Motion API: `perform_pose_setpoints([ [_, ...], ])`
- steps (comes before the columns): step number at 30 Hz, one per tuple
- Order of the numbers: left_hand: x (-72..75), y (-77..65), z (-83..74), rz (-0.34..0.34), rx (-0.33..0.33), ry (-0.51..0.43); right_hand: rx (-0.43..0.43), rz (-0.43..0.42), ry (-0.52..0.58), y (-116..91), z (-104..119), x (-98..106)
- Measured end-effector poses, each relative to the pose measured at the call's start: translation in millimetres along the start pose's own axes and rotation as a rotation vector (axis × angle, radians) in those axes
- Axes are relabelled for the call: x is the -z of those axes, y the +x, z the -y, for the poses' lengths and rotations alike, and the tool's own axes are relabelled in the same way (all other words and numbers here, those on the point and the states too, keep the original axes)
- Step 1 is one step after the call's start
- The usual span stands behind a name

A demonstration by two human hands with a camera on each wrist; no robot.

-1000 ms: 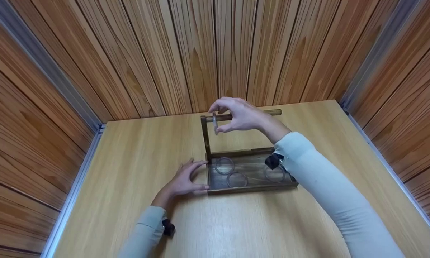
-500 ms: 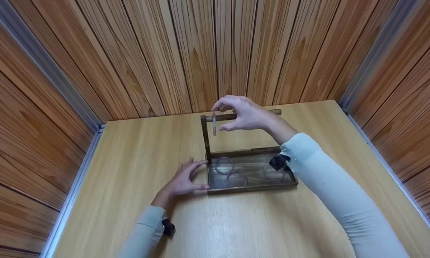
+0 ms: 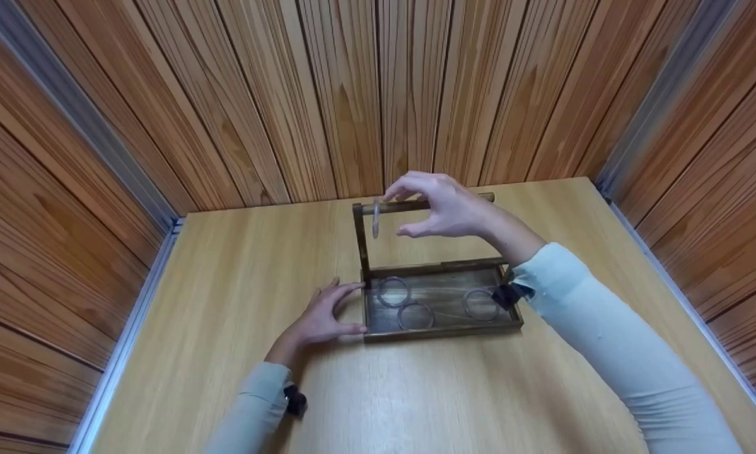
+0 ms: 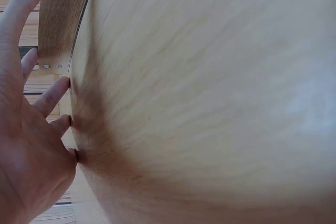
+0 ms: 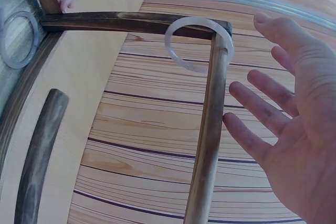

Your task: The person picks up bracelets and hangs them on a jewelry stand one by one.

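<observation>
A translucent bangle (image 3: 376, 221) hangs on the wooden bar (image 3: 406, 205), close to the upright post (image 3: 360, 243) at its left end. My right hand (image 3: 453, 207) is beside it with thumb and fingers spread; the right wrist view shows a gap between that hand (image 5: 310, 108) and the bangle (image 5: 169, 44). Below, the wooden tray (image 3: 444, 331) holds three more bangles lying flat: one at the back left (image 3: 394, 307), one at the front left (image 3: 400, 317), one at the right (image 3: 465, 304). My left hand (image 3: 324, 316) touches the tray's left end with thumb and forefinger, fingers extended.
The stand is on a light wooden table (image 3: 251, 265). Wood-plank walls (image 3: 346, 94) rise behind and at both sides, with metal rails (image 3: 132, 353) along the side edges. A dark wooden piece (image 5: 39, 156) with a free end shows in the right wrist view.
My right hand has let go of the bangle and moved right along the bar. The bangle stays hanging near the post. My left hand has kept its place at the tray.
</observation>
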State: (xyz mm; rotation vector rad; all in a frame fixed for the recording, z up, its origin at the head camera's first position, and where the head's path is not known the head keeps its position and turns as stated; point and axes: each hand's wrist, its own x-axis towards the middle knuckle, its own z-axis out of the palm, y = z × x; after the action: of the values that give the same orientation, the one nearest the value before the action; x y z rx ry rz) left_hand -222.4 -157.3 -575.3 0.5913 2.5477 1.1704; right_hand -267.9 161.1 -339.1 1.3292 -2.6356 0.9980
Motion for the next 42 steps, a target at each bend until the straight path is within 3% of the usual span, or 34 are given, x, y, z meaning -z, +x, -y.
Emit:
perform_pose_setpoints([
  [11,1.0,0.4,0.9,-0.007,-0.008,-0.001,0.074,-0.005,-0.038,-16,6,-4],
  [29,-0.4,-0.3,-1.2,-0.015,-0.007,0.001,0.139,0.023,-0.025,-46,-2,-19],
  [34,-1.3,-1.2,-1.1,-0.014,-0.004,0.001,0.132,0.033,-0.030,-54,-4,-22],
  [42,2.1,-1.7,-4.2,-0.011,0.000,0.011,0.093,0.129,0.011,-65,-2,-27],
])
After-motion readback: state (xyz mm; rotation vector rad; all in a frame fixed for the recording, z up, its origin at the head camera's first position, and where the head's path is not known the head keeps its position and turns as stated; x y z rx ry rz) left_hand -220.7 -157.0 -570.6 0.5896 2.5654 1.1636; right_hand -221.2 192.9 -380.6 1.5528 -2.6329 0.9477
